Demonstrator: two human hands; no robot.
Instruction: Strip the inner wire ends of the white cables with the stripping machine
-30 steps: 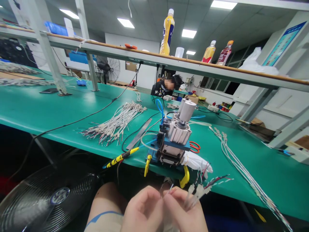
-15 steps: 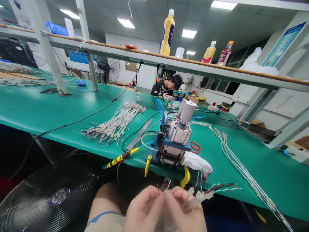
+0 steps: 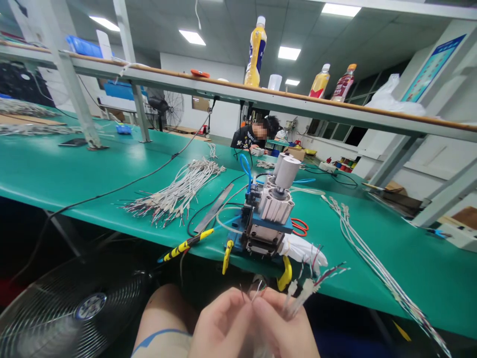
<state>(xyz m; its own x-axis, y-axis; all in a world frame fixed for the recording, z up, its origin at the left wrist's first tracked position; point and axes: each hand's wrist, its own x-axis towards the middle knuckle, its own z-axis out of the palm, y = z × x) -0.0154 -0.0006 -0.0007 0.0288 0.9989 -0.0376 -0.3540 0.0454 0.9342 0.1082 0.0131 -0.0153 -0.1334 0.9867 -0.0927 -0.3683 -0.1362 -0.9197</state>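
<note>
lower centre: left hand (image 3: 223,323) and right hand (image 3: 286,325) pinch wire ends (image 3: 257,289), seemingly unfinished | right also grips cables (image 3: 297,302) | centre left: cable bundle (image 3: 182,186) on desk (image 3: 93,171), done-or-pending unclear

Lit overhead, dim under the tabletop (image 3: 124,155).
White light is cast by ceiling panels (image 3: 289,53) beyond the hands (image 3: 285,323); a sheen is reflected far left of them, the fan (image 3: 91,306) nearer left is sunk in shadow, held wires (image 3: 257,288) are blurred, edges are stretched.
</note>
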